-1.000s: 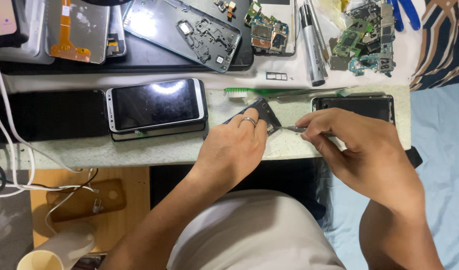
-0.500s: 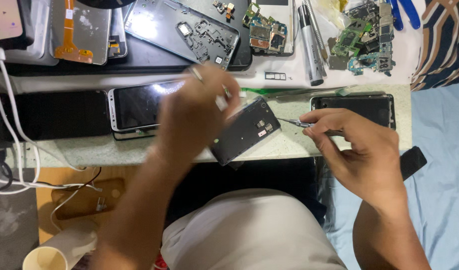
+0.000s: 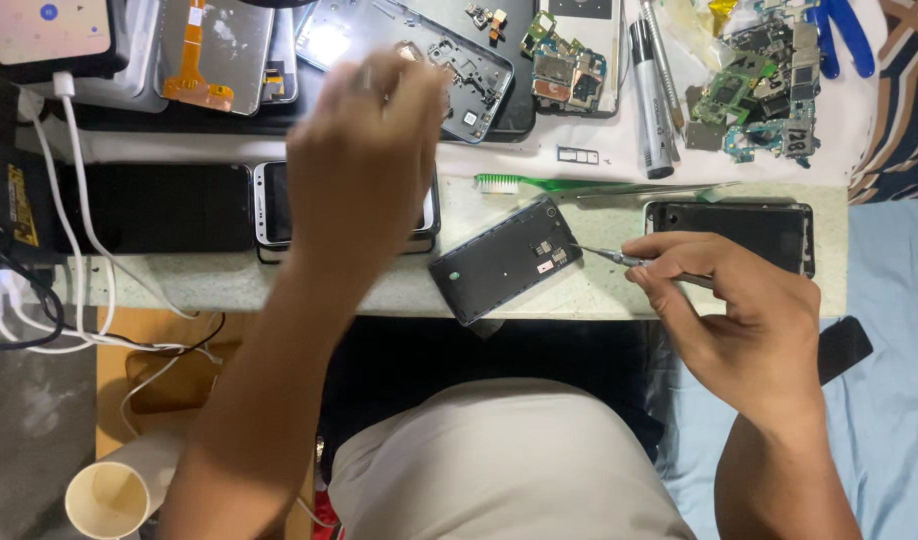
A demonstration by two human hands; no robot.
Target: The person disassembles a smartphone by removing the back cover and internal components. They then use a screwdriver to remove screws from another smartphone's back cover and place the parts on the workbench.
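Phone repair at a cluttered table, seen from above.

Right hand (image 3: 754, 325) pinches a thin screwdriver (image 3: 634, 262), its tip touching the upper corner of the opened black phone (image 3: 504, 260), which lies tilted on the table (image 3: 609, 295) just left of that hand. Left hand (image 3: 364, 160) is raised and blurred above a white-edged phone (image 3: 269, 205); whether its fingers are spread or holding anything I cannot tell. A green toothbrush (image 3: 539, 184) lies just beyond the opened phone, between the two hands. Another black phone (image 3: 744, 222) sits just beyond the right hand's fingers. Green circuit boards (image 3: 754, 100) lie well beyond the right hand, and a grey phone frame (image 3: 474, 70) lies just past the left hand.
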